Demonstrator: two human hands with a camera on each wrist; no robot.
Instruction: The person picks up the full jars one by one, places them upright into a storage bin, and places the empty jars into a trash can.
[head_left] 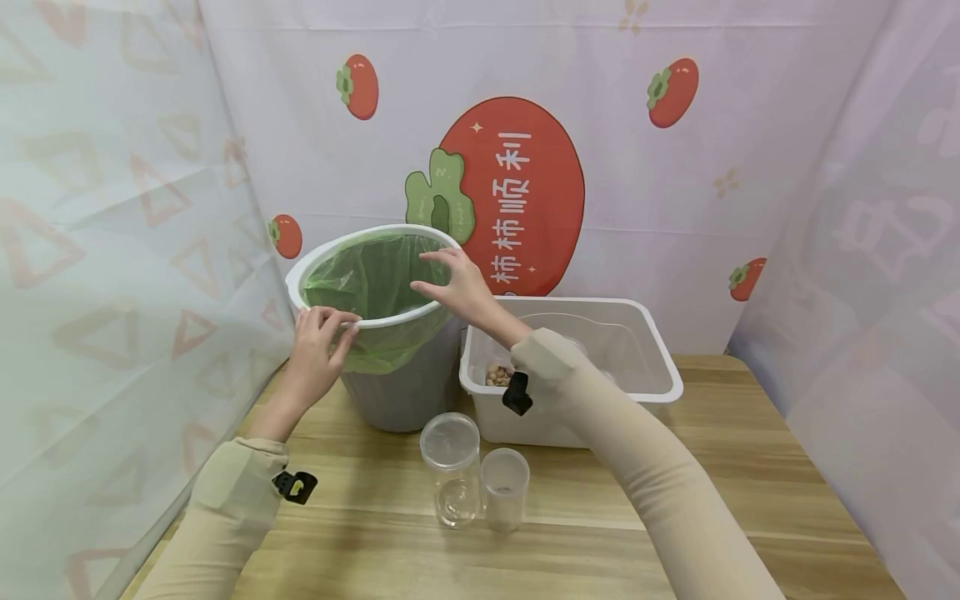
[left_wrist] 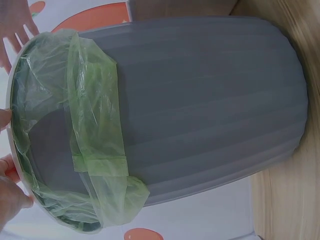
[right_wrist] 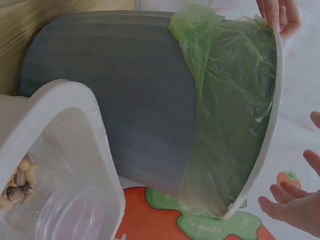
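Observation:
A grey trash can (head_left: 397, 400) stands on the table, lined with a thin green plastic bag (head_left: 390, 354) that folds down over its outside. Around its mouth sits a white rim ring (head_left: 295, 283), over the bag. My left hand (head_left: 311, 354) pinches this ring at the near left, with the thumb on one side and fingers on the other. Above the right side of the mouth hovers my right hand (head_left: 465, 287), fingers spread from the thumb and holding nothing. In the right wrist view, that hand (right_wrist: 300, 210) is apart from the ring.
Right of the can is a white plastic tub (head_left: 517, 425) with nuts (head_left: 497, 375) and a clear round container (right_wrist: 70, 215) in it. Two clear jars, one taller (head_left: 450, 467) and one shorter (head_left: 505, 492), stand in front. Printed cloth (head_left: 615, 183) hangs behind.

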